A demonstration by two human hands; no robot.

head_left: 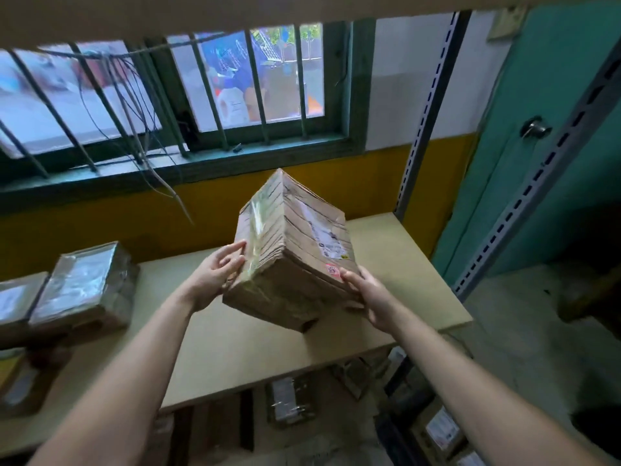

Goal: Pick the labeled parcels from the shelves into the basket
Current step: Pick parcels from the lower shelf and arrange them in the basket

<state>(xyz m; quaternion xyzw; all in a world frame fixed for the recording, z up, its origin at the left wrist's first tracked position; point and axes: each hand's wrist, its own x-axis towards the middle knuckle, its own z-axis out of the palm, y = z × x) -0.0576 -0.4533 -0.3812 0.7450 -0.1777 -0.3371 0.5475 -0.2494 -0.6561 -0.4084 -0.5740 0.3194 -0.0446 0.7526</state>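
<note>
A brown cardboard parcel (289,253), taped and bearing a white shipping label and a small red sticker, is held tilted above the wooden shelf board (255,344). My left hand (218,274) presses its left taped side. Against the parcel's lower right edge, near the red sticker, lies my right hand (369,297). The parcel's underside is hidden. No basket is in view.
Two tape-wrapped parcels (84,290) lie on the shelf at the left. More parcels (290,401) sit on the lower shelf. A barred window (235,95) with loose cables is behind. Slotted metal uprights (433,105) and a teal door (551,146) stand at the right.
</note>
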